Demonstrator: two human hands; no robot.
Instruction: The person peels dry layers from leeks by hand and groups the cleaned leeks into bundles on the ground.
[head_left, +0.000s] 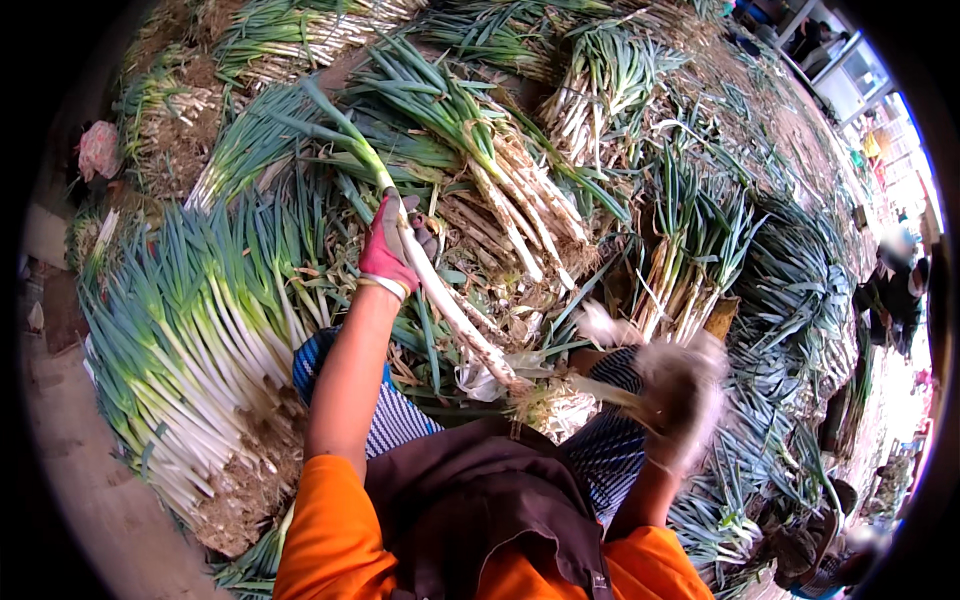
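My left hand, in a red and grey glove, is closed around a long green onion. Its green leaves point up and away to the left, while the white stalk slants down to a root end over my lap. Beside that end, my right hand is heavily smeared by motion, in a pale, soiled glove. A pale strip runs from near the roots to this hand; its fingers are too blurred to show whether they grip it. Dry roots and peelings lie between my knees.
A large pile of whiter green onions lies at my left. Ahead is a bundle with soiled stalks, and to the right stands another bundle. Leafy heaps spread further right. A dark apron covers my lap.
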